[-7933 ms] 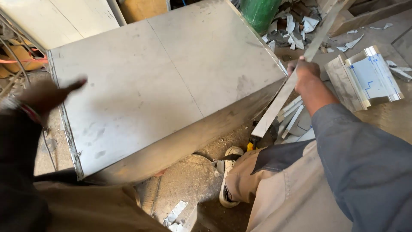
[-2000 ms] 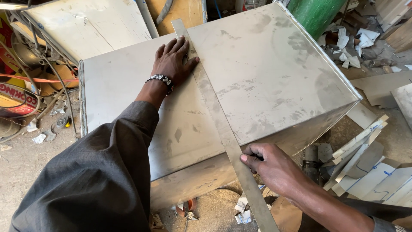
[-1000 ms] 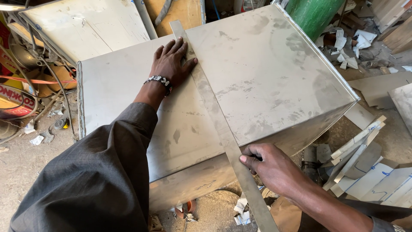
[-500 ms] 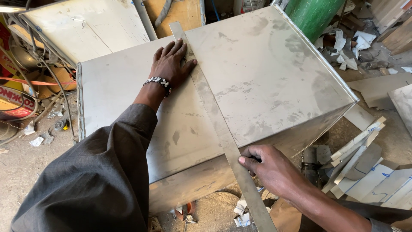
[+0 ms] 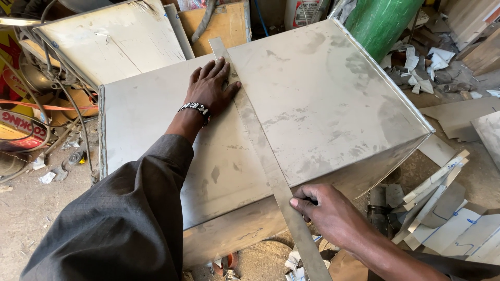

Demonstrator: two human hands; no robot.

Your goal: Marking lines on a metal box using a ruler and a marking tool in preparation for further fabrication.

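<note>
We see a long metal strip (image 5: 265, 156) lying diagonally across the top of the big sheet-metal box (image 5: 323, 99), running from the box's far edge past its near edge. Our left hand (image 5: 212, 86) presses flat, fingers spread, on the box top against the strip's far end, while our right hand (image 5: 325, 213) is curled around the strip just beyond the box's near edge; a green cylinder (image 5: 380, 21) stands behind the box

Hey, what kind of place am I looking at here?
Probably a sheet-metal workshop: a large grey sheet-metal box with a long flat metal strip laid across it, offcut metal pieces on the dirt floor, and a green cylinder behind.
</note>
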